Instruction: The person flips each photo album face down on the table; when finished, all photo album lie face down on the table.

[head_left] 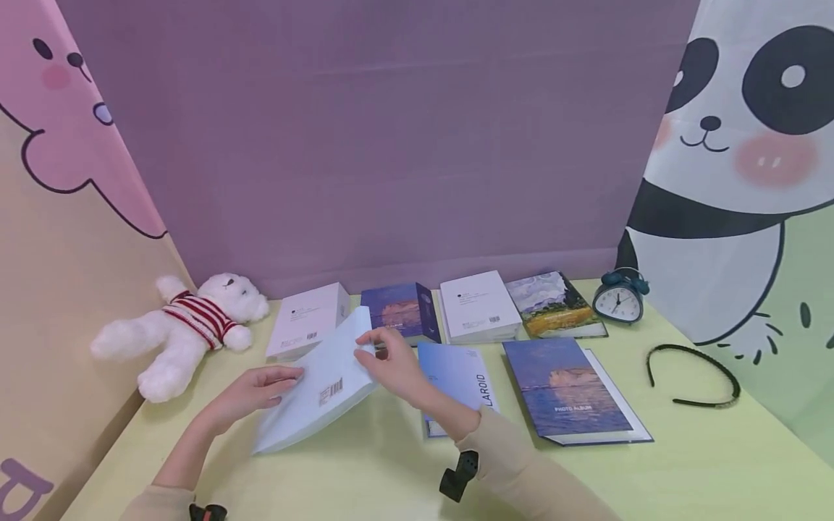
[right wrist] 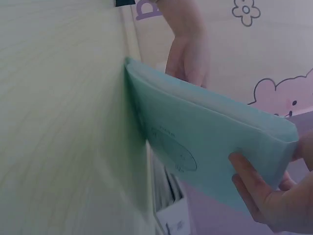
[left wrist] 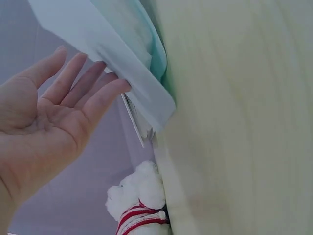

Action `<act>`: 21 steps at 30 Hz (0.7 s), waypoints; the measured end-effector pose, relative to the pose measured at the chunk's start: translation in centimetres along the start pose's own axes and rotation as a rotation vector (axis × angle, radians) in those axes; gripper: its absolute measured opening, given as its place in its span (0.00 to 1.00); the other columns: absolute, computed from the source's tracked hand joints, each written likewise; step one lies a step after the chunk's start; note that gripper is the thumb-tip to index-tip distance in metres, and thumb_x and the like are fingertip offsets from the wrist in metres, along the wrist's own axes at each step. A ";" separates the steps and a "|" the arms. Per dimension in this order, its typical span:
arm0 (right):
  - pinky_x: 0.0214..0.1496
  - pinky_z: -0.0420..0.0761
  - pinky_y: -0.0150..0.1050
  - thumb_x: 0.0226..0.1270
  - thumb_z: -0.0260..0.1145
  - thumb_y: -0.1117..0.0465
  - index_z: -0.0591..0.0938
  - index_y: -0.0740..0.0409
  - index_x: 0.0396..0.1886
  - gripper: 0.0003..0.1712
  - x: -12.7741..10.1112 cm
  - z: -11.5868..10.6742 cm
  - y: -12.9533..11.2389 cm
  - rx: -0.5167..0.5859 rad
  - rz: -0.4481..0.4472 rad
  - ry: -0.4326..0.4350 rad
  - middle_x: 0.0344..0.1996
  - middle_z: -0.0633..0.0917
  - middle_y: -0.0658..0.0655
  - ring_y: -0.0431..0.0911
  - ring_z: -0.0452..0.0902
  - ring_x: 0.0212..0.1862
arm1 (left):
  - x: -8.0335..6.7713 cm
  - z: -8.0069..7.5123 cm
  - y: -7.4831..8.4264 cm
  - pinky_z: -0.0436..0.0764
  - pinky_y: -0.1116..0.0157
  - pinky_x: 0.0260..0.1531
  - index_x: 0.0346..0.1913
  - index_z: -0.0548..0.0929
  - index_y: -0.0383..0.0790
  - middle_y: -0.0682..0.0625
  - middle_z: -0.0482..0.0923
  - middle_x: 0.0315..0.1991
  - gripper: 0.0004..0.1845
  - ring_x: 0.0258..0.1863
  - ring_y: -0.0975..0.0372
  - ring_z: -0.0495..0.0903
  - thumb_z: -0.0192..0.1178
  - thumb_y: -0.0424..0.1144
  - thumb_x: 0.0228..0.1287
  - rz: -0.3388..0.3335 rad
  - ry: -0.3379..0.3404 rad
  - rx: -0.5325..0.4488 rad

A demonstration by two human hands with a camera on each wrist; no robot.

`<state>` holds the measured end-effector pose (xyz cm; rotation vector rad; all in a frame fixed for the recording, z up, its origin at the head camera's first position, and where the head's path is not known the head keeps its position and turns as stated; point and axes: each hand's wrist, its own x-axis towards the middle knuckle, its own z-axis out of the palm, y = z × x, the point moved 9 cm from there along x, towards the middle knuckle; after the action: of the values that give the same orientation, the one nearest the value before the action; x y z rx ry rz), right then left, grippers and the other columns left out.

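A pale mint album [head_left: 326,373] with a barcode on its upper face is tilted over the table, its lower left end down near the tabletop. My right hand [head_left: 397,369] pinches its upper right corner, thumb on one face and fingers on the other. In the right wrist view the album's [right wrist: 195,132] underside shows a faint oval print. Fairly straight fingers of my left hand [head_left: 250,394] touch the album's left side. The left wrist view shows this hand [left wrist: 54,117] with palm exposed, fingertips against the cover.
Behind lie white-backed albums [head_left: 478,304], a painted-cover album [head_left: 557,304] and a blue one [head_left: 394,307]. A Polaroid album [head_left: 459,373] and a photo album [head_left: 567,387] lie to the right, then a headband [head_left: 733,380] and alarm clock [head_left: 617,300]. A white teddy bear [head_left: 195,318] lies left.
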<state>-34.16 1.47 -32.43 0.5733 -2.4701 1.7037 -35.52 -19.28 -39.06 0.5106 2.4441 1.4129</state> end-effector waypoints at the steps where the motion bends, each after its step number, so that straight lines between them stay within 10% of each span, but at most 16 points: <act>1: 0.30 0.74 0.31 0.59 0.60 0.55 0.77 0.55 0.42 0.13 0.0 -0.2 0.3 -0.031 0.004 -0.003 0.44 0.74 0.56 0.43 0.71 0.33 | 0.0 0.0 0.0 0.73 0.61 0.50 0.57 0.71 0.39 0.44 0.66 0.59 0.22 0.56 0.61 0.65 0.52 0.45 0.61 0.001 0.003 0.018; 11: 0.30 0.76 0.32 0.57 0.62 0.56 0.71 0.60 0.54 0.25 -0.6 -0.7 4.0 -0.227 0.096 -0.126 0.47 0.77 0.62 0.48 0.76 0.38 | 0.1 0.4 -0.2 0.69 0.75 0.47 0.55 0.73 0.40 0.46 0.71 0.56 0.22 0.58 0.54 0.65 0.55 0.44 0.58 0.014 -0.032 0.098; 21: 0.35 0.77 0.34 0.55 0.63 0.56 0.70 0.66 0.56 0.30 -1.0 0.1 4.7 -0.441 0.076 -0.236 0.54 0.72 0.63 0.46 0.77 0.40 | -0.2 1.0 0.0 0.68 0.55 0.54 0.57 0.71 0.38 0.42 0.68 0.58 0.28 0.59 0.50 0.64 0.58 0.48 0.54 -0.005 -0.081 0.114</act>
<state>-34.84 3.11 -36.88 0.6636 -2.9377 1.1008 -34.98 -18.61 -39.52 0.5748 2.4688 1.2314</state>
